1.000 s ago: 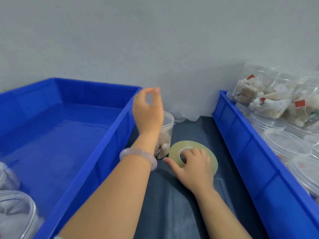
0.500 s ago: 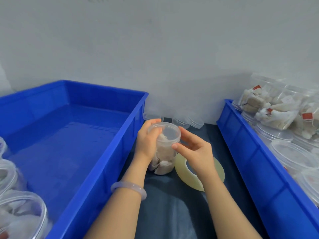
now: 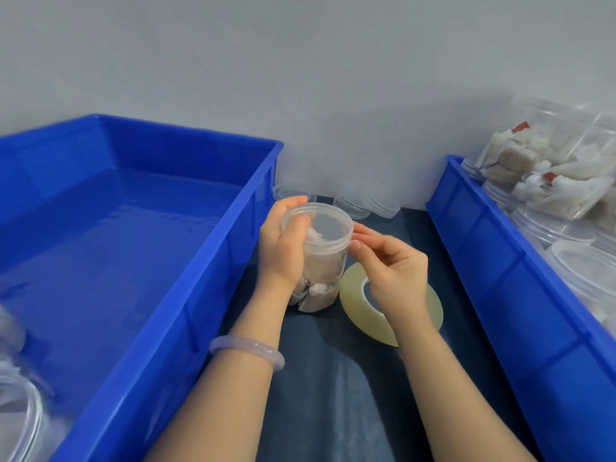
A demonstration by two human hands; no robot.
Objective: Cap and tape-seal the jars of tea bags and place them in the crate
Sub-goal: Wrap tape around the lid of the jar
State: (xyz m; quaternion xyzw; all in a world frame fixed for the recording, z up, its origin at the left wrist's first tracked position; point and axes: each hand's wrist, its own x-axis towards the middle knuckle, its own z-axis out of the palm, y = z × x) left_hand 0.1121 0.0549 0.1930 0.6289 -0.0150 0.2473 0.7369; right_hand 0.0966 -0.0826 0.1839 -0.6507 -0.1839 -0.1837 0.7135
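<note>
In the middle of the frame 1 clear jar stands on the dark table, packed with pale tea bags and capped with a translucent lid. The left hand grips it from the left side, fingers curled round the lid's far rim. The right hand has its fingers curled, thumb and forefinger tips drawn together against the right edge of the lid; whether clear tape is pinched between them I cannot tell. The big blue crate fills the left of the frame, and only in its lower-left corner do blurred clear jars show, cut off by the frame edge. A second blue crate runs down the right side, holding more clear jars, some lying on top with tea bags and red tags inside; their number is hard to make out. Just right of the held jar a roll of yellowish tape lies flat, its right half hidden under the right hand and wrist. Against the grey wall behind, between the 2 crates, sit several loose clear lids, partly hidden by the jar and left hand. A pale bracelet circles the left wrist.
</note>
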